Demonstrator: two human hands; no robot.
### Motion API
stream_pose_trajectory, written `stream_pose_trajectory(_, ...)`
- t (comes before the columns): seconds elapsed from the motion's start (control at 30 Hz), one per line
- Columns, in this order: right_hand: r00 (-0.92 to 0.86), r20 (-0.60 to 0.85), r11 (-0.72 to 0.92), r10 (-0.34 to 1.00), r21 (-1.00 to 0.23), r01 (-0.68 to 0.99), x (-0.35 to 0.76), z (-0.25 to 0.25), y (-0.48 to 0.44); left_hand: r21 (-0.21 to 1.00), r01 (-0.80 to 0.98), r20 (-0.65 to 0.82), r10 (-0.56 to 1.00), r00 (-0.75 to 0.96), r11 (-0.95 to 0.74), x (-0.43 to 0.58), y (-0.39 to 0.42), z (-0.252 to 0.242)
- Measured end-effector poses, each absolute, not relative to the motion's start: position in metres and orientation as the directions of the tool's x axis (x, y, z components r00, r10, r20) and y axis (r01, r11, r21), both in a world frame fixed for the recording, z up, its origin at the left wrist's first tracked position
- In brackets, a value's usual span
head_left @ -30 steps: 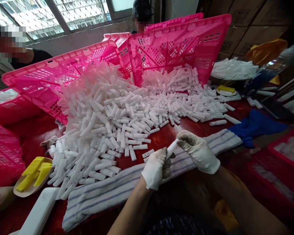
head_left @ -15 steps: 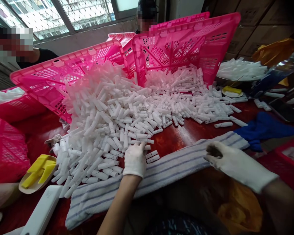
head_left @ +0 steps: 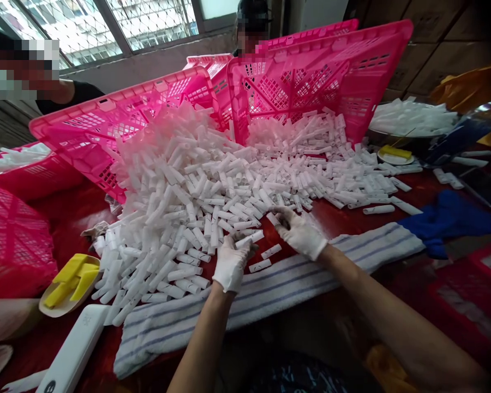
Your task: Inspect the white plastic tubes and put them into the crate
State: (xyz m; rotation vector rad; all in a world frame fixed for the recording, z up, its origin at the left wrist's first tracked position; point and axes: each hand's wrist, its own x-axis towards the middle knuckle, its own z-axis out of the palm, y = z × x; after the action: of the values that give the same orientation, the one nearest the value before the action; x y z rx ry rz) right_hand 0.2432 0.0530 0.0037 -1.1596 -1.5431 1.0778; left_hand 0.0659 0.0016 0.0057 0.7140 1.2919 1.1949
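A big heap of short white plastic tubes (head_left: 196, 180) spills from tipped pink crates (head_left: 118, 117) onto a dark red table (head_left: 65, 218). Both my hands wear white gloves. My left hand (head_left: 230, 262) is closed on one white tube (head_left: 249, 238) at the heap's near edge. My right hand (head_left: 298, 232) reaches into the heap's front edge, fingers curled around a tube at its fingertips. Two loose tubes (head_left: 265, 259) lie between my hands, beside a striped white towel (head_left: 270, 289).
A second pink crate (head_left: 323, 71) leans at the back right. A dish with yellow pieces (head_left: 67, 281) and a white flat device (head_left: 71, 355) lie at the left. A blue cloth (head_left: 450, 221) lies right. Other people sit behind the crates.
The tube held between both hands a second ago is gone. My right hand swung out to the right, then came back to the heap. My left hand reached forward and closed on a new tube.
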Motion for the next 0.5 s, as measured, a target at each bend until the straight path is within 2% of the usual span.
stream_pose_trajectory(0.1, -0.115, 0.174, 0.17, 0.978, -0.984, -0.044, 0.251, 0.008, 0.028, 0.837, -0.445, -0.376, 0.925, -0.048, 0.317, 0.082, -0.007, 0.013)
stream_pose_trajectory(0.27, -0.023, 0.153, 0.142, 0.988, -0.958, -0.25, 0.256, 0.028, 0.012, 0.776, -0.543, -0.384, 0.923, -0.001, 0.323, 0.1, -0.018, 0.03)
stream_pose_trajectory(0.4, 0.101, 0.133, 0.159, 0.986, -0.935, -0.317, 0.253, 0.039, 0.013, 0.73, -0.596, -0.362, 0.929, 0.078, 0.335, 0.108, -0.026, 0.03)
stream_pose_trajectory(0.5, 0.098, 0.075, 0.103, 0.992, -0.942, -0.319, 0.247, 0.038, 0.01, 0.779, -0.55, -0.324, 0.944, 0.06, 0.302, 0.118, -0.035, 0.029)
